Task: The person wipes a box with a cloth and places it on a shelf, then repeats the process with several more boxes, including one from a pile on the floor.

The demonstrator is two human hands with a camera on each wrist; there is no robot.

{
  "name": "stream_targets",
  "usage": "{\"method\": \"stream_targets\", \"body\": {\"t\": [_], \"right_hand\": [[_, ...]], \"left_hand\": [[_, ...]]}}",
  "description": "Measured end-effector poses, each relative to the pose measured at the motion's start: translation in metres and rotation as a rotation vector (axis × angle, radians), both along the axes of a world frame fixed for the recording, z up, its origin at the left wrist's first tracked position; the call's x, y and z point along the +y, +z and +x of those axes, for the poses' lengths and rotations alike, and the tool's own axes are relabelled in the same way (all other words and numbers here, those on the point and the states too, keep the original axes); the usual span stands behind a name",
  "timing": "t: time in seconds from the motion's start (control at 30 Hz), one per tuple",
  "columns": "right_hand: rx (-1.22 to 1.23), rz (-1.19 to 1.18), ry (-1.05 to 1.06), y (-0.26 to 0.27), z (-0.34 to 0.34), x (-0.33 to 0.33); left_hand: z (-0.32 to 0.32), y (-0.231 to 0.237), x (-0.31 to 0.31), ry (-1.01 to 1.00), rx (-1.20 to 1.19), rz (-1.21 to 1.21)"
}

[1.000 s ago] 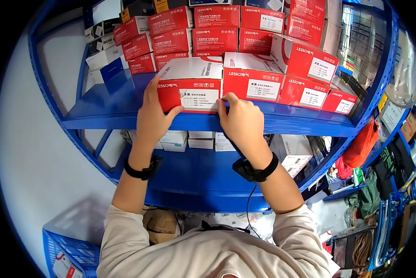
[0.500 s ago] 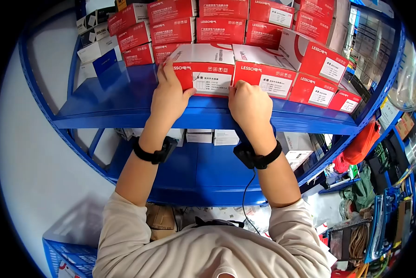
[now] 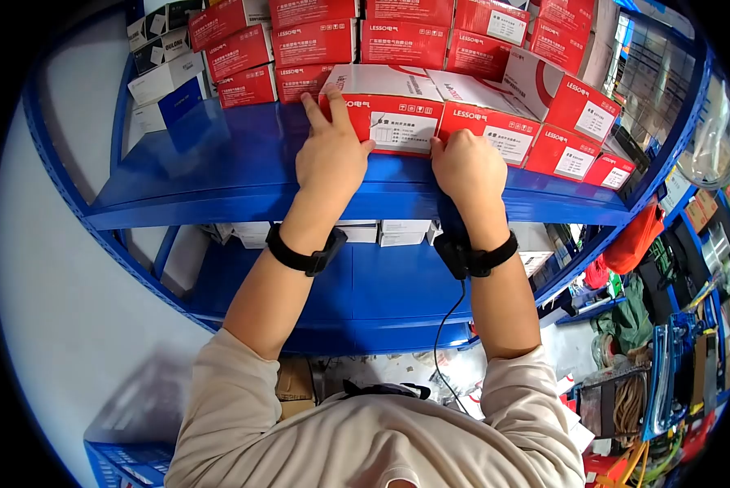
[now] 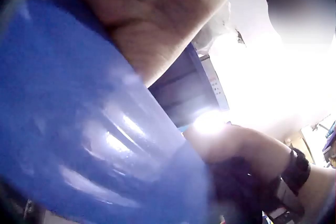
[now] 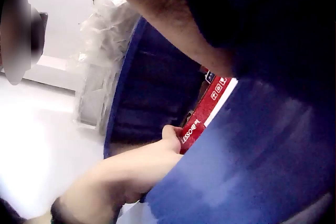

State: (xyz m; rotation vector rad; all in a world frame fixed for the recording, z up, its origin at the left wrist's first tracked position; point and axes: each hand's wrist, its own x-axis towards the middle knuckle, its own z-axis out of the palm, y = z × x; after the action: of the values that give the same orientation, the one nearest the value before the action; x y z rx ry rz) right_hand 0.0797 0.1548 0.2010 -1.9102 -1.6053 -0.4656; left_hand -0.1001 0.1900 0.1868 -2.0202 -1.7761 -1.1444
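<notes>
A red and white LESSO carton (image 3: 405, 122) sits on the blue shelf (image 3: 218, 167), its printed label facing front. At its left front corner is my left hand (image 3: 331, 159), two fingers extended up the edge and the thumb by the front face. My right hand (image 3: 472, 167) has its fingers curled, knuckles against the front where this carton meets a second red carton (image 3: 491, 130); its fingertips are hidden. In the right wrist view, the left hand (image 5: 170, 140) touches the end of the red carton (image 5: 193, 129). The shelf's blue front fills much of the left wrist view.
More red cartons (image 3: 316, 41) are stacked behind, and others (image 3: 576, 106) stand to the right. White and blue boxes (image 3: 165, 89) sit at the back left. White boxes (image 3: 401, 233) lie on the lower shelf (image 3: 381, 285). An orange bag (image 3: 635, 240) hangs beside the right post.
The head view has shifted, so cartons appear farther right and higher. The left hand's fingers have spread at the carton's corner. My right hand has moved right, across the seam toward the second carton.
</notes>
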Motion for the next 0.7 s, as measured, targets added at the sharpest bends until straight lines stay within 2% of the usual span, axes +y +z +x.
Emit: {"method": "stream_targets", "body": {"t": [0.23,0.33,0.37,0.43,0.47,0.5,0.53,0.57,0.6,0.63,0.67,0.7], "right_hand": [[0.005,0.004,-0.114,0.001,-0.008,0.004],[0.016,0.0,-0.143,0.004,-0.011,0.004],[0.011,0.013,-0.136,0.002,-0.01,-0.001],[0.037,0.065,-0.089,-0.01,-0.002,-0.019],[0.133,0.215,0.09,-0.016,-0.001,-0.041],[0.225,0.369,0.272,-0.023,0.0,-0.065],[0.381,0.351,0.327,-0.033,0.004,-0.091],[0.543,0.333,0.379,-0.047,0.009,-0.121],[0.657,0.334,0.367,-0.067,0.015,-0.145],[0.772,0.33,0.355,-0.095,0.023,-0.168],[0.897,0.294,0.363,-0.125,0.036,-0.189],[1.016,0.26,0.369,-0.155,0.049,-0.208]], "left_hand": [[-0.009,0.0,0.006,-0.071,0.05,-0.033],[-0.011,0.014,-0.003,-0.14,-0.017,-0.131],[-0.011,0.005,-0.004,-0.155,-0.014,-0.14],[-0.012,-0.015,-0.009,-0.117,0.09,0.357],[-0.009,-0.017,-0.033,-0.375,-0.171,0.407],[-0.005,-0.029,-0.055,-0.606,-0.28,0.541],[-0.005,-0.049,-0.077,-0.815,-0.243,0.506],[0.001,-0.068,-0.1,-1.043,-0.255,0.321],[0.013,-0.098,-0.122,-1.144,-0.331,0.068],[0.023,-0.121,-0.139,-1.18,-0.3,-0.098],[0.034,-0.15,-0.145,-1.294,-0.322,-0.372],[0.045,-0.178,-0.151,-1.404,-0.363,-0.5]]}}
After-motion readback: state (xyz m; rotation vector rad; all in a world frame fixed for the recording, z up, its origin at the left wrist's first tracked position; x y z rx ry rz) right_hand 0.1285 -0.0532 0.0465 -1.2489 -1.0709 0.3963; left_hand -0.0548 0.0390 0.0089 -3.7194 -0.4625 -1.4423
